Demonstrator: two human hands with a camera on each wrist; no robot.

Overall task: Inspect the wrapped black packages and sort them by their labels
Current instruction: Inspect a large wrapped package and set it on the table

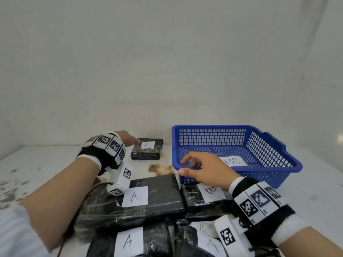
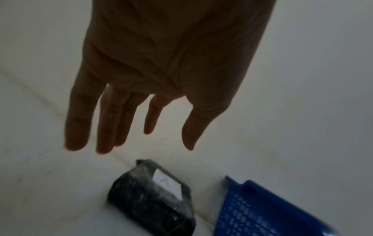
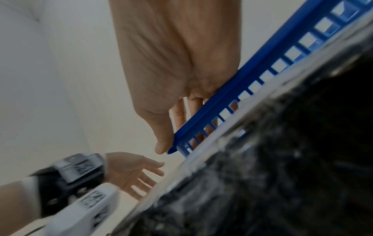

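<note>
Head view: left hand (image 1: 128,139) at 10 o'clock, fingers straight, just beside the small black film-wrapped package with a white "A" label (image 1: 146,148) lying on the white tabletop (image 1: 46,164). Right hand (image 1: 202,170) grips the near-left rim of the blue perforated plastic basket (image 1: 259,145), thumb outside. Larger wrapped packages labelled "A" (image 1: 144,197) and "B" (image 1: 206,197) lie at 6 o'clock. Left wrist view: fingers (image 2: 77,127) spread, holding nothing; package at 6 o'clock. Right wrist view: thumb (image 3: 161,140) and fingers clamp the basket rim (image 3: 232,89).

white table (image 1: 46,164) | black packages (image 1: 146,151) | blue basket (image 1: 269,145) | stains (image 1: 159,168)
</note>
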